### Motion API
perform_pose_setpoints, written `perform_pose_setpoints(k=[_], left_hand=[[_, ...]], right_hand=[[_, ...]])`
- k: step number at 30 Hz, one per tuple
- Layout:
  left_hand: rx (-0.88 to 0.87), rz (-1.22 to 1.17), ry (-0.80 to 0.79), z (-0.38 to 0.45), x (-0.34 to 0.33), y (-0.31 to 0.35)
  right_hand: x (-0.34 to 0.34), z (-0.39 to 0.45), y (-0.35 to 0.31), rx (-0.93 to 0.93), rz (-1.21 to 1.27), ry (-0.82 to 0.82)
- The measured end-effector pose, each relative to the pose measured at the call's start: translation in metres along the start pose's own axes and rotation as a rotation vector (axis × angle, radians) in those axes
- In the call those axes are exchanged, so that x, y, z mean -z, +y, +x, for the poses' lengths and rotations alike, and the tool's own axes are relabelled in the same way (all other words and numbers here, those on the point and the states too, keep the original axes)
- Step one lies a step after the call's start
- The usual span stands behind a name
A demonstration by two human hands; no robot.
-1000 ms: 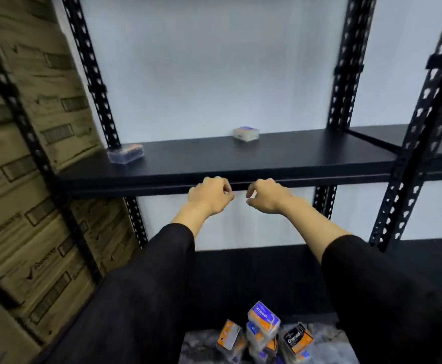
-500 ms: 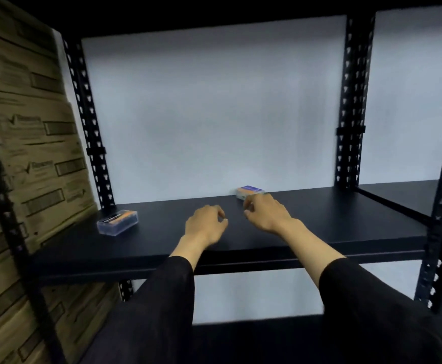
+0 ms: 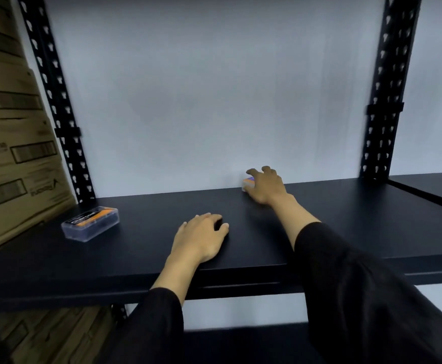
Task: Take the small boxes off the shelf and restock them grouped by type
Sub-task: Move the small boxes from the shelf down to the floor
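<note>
The right hand [image 3: 264,189] curls its fingers over the small box [image 3: 248,182] at the shelf [image 3: 346,219] back, while the left hand [image 3: 201,239] rests flat and empty.

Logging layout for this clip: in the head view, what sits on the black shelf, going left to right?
Clear plastic box with orange-and-black label → left hand resting on the black shelf → small purple-and-orange box → right hand reaching onto it.

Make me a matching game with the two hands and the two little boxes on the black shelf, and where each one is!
Things:
1. left hand
2. right hand
3. clear box with orange label
4. small purple-topped box

Places:
A. by the back wall, under fingers
B. far left, near the cardboard cartons
C. flat on the shelf's middle
D. reaching to the back

Pairs: 1-C, 2-D, 3-B, 4-A
</note>
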State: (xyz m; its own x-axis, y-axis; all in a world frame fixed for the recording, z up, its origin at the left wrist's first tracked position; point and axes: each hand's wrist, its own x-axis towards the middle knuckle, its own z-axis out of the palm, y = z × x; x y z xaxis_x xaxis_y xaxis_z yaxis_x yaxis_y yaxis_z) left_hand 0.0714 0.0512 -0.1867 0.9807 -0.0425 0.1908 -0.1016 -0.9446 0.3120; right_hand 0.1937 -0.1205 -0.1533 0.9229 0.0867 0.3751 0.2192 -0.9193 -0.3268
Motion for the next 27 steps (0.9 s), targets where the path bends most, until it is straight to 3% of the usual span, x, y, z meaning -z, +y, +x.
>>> perform_pose_setpoints(k=[7, 15, 19, 27], left_hand=[[-0.004, 0.012, 0.006, 0.000, 0.001, 0.002], [0.036, -0.101, 0.059, -0.007, 0.009, 0.008], [0.116, -0.146, 0.223, -0.019, 0.029, -0.014], [0.235, -0.102, 0.464, -0.068, 0.088, -0.104]], right_hand=[[-0.017, 0.017, 0.017, -0.132, -0.008, -0.111], [-0.002, -0.012, -0.007, -0.060, 0.211, -0.017], [0.005, -0.046, -0.040, 0.013, 0.345, -0.001], [-0.013, -0.118, -0.130, 0.173, 0.483, -0.130]])
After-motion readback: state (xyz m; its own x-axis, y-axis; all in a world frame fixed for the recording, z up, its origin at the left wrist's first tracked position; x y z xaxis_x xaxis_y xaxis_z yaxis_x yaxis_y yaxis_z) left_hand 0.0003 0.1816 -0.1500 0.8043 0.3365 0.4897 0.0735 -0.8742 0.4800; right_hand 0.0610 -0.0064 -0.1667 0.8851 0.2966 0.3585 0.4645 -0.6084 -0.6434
